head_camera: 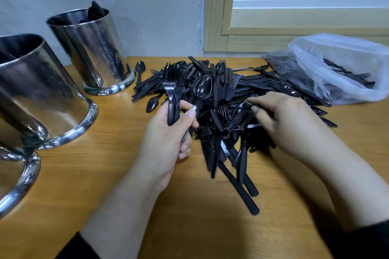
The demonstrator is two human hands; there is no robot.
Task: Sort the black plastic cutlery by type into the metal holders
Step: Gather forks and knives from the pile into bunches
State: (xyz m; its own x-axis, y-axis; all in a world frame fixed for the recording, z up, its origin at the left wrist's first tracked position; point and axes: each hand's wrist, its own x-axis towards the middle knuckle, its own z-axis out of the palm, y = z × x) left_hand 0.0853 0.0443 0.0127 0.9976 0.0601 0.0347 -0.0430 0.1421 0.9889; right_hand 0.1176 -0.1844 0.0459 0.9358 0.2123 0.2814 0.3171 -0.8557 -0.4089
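Observation:
A heap of black plastic forks, spoons and knives [227,99] lies in the middle of the wooden table [84,174]. My left hand [168,139] grips a bunch of forks [172,88] and a spoon [202,88], held upright at the heap's left side. My right hand [288,120] reaches into the heap, its fingertips pinching a piece of cutlery; which type is unclear. Three shiny metal holders stand on the left: the far one [92,48] holds spoons, the middle one [37,90] shows dark contents, and the near one [14,178] is cut off by the frame.
A clear plastic bag [336,65] with more black cutlery lies at the back right. Loose spoons [140,68] lie beside the far holder. A wall and a window frame [216,10] close off the table's back. Bare wood shows in front of the heap.

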